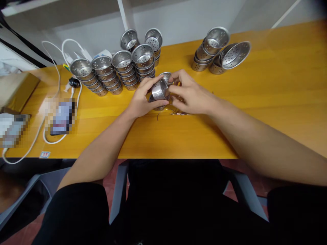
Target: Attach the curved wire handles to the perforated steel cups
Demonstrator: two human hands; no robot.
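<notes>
- The left hand [140, 102] is curled part-way closed around a perforated metal cup [158, 90], fingers over the upper side and thumb below; the cup is tilted, its mouth toward the right hand [188, 92].
- The right hand is bent, fingertips at the cup's mouth; whether they pinch something there I cannot tell.
- That cup sits mid-table, between the front and back edges; it looks light, stiff and smooth enough to slip, unlikely to break though its thin wall might dent; the outer wall just below the rim seems the best hold.
- Close by, a second cup [167, 77] shows behind it and a lower cup [160, 108] beneath, both partly hidden; thin wires [180, 114] lie under the right hand.
- Toward the table's back edge, left of the hands, stand cup stacks [122, 61], lower cups bearing the ones above; the top mouths show holed floors.
- Right of centre at the back edge, another stack [216, 39] stands beside a wide tilted cup [236, 56]; a phone [62, 117] lies toward the table's left end.
</notes>
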